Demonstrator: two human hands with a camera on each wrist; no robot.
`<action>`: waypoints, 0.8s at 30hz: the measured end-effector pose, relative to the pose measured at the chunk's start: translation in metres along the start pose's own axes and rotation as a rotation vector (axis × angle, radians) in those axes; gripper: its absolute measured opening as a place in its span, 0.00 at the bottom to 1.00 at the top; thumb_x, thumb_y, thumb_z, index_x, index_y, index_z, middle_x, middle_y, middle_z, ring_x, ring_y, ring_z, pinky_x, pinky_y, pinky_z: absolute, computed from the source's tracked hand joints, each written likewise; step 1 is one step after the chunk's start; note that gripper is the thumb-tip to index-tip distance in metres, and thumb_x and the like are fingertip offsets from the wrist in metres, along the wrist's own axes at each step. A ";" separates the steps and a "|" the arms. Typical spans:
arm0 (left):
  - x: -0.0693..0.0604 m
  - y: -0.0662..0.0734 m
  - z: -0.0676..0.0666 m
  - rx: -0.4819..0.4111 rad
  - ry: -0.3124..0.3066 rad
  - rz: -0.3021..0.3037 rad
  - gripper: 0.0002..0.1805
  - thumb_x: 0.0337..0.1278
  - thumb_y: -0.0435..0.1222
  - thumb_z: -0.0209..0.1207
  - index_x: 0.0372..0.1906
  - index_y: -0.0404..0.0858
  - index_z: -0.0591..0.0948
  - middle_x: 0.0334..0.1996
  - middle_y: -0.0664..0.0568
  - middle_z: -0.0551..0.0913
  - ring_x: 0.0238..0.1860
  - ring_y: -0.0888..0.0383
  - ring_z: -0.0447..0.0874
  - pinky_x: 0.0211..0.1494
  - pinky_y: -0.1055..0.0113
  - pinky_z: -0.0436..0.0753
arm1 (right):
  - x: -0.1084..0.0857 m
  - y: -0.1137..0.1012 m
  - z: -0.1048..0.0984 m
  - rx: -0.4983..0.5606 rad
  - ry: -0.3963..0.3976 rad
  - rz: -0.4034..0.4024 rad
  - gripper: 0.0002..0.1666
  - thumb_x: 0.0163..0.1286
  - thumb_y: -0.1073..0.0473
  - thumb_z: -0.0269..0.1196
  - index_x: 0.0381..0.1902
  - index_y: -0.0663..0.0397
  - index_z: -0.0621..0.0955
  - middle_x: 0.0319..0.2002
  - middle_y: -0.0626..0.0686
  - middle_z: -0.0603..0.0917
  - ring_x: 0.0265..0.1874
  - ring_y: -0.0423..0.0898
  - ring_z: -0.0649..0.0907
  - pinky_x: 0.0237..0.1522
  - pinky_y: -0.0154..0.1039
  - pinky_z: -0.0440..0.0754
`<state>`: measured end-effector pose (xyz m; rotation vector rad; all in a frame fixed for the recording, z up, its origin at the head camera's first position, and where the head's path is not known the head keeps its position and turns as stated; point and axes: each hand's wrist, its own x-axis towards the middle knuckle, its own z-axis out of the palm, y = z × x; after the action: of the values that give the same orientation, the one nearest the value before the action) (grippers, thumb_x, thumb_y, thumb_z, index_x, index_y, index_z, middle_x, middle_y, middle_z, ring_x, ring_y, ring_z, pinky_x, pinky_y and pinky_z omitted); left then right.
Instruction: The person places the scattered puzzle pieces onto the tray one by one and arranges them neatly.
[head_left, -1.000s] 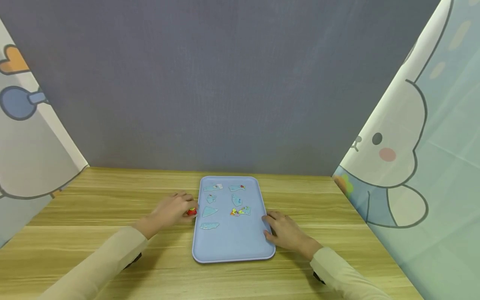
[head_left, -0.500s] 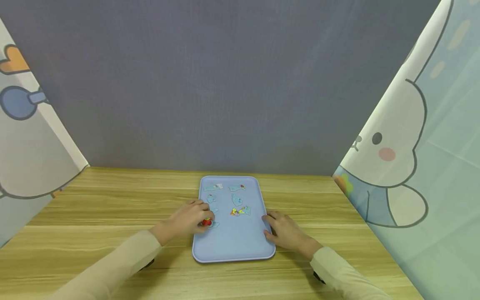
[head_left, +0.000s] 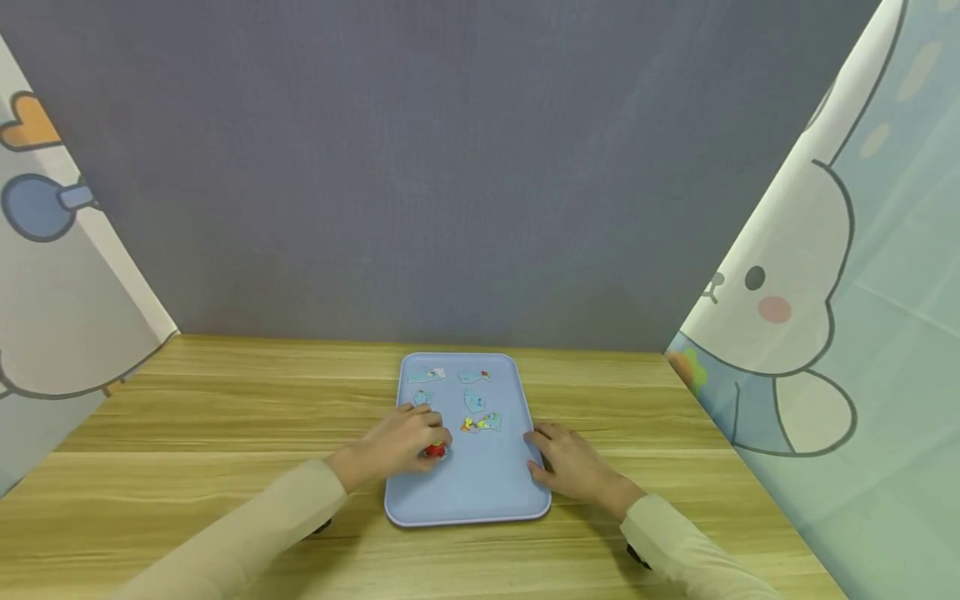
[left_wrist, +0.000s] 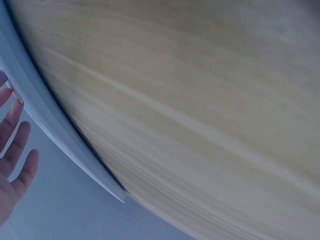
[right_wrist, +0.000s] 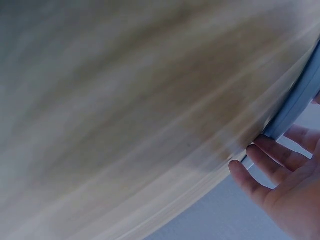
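In the head view my left hand [head_left: 401, 442] is over the left part of the light blue tray [head_left: 480, 496], pinching a small red puzzle piece [head_left: 435, 449]. In the left wrist view only that piece's edge [left_wrist: 16, 93] shows at the fingertips, and the other fingers are spread. My right hand [head_left: 576, 467] rests at the tray's right rim, fingertips touching it. Near the tray's middle lie a yellow-and-orange puzzle piece [head_left: 469, 425] and, against it, a blue-and-yellow piece [head_left: 490, 422]. My left hand hides the pieces at the tray's lower left.
Farther up the tray lie several light blue puzzle pieces, among them an upper left piece [head_left: 426, 375], an upper right piece [head_left: 474, 377] and a lower one [head_left: 474, 401]. The wooden table [head_left: 262, 400] meets a grey panel [head_left: 420, 183] behind. Printed cloths flank both sides.
My left hand has carried the red puzzle piece rightward from beside the tray's left rim to over the tray, coming slightly closer. My right hand has stayed at the right rim.
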<state>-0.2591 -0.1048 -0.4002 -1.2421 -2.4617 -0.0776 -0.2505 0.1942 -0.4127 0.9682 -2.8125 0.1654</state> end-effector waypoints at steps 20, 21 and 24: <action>0.030 0.016 0.011 -0.007 -0.068 -0.002 0.09 0.44 0.45 0.63 0.34 0.52 0.82 0.30 0.63 0.78 0.33 0.63 0.73 0.35 0.69 0.70 | 0.001 0.000 0.003 -0.012 0.003 0.006 0.26 0.60 0.50 0.60 0.52 0.59 0.76 0.52 0.61 0.77 0.52 0.56 0.77 0.49 0.51 0.77; 0.031 0.016 0.011 -0.011 -0.075 -0.007 0.09 0.44 0.45 0.63 0.35 0.52 0.82 0.30 0.63 0.79 0.34 0.63 0.73 0.35 0.69 0.70 | 0.001 0.000 0.003 -0.014 0.002 0.008 0.26 0.60 0.50 0.60 0.52 0.59 0.76 0.53 0.61 0.77 0.53 0.56 0.77 0.49 0.51 0.77; 0.034 0.018 0.013 -0.014 -0.077 -0.011 0.09 0.44 0.44 0.63 0.35 0.52 0.82 0.30 0.63 0.79 0.35 0.62 0.73 0.36 0.69 0.71 | 0.000 0.000 0.003 -0.014 0.000 0.011 0.26 0.60 0.50 0.60 0.53 0.58 0.76 0.53 0.60 0.77 0.53 0.55 0.77 0.50 0.51 0.77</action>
<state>-0.2674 -0.0653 -0.4020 -1.2605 -2.5379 -0.0507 -0.2512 0.1934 -0.4158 0.9491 -2.8155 0.1468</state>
